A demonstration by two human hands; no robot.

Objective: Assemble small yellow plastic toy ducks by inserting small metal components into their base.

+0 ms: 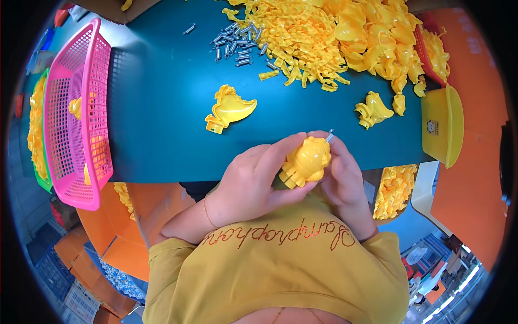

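Close in front of my body, my left hand (259, 175) is wrapped round a glossy yellow plastic figure (307, 161), thumb on the near side and fingers behind. My right hand (343, 174) curls at the figure's right side. A small metal spring (329, 135) sticks up at its fingertips, beside the figure's upper right; whether it touches the figure I cannot tell. On the table ahead lies a hollow yellow half shell (233, 107), its inside facing up. Another yellow shell piece (373, 110) rests farther right.
Loose metal springs (237, 43) lie at the back of the green table (156, 119). Beside them are heaps of small yellow strips (297, 40) and yellow shells (377, 32). A pink basket (99, 119) stands at the left edge, a yellow bin (443, 127) at the right.
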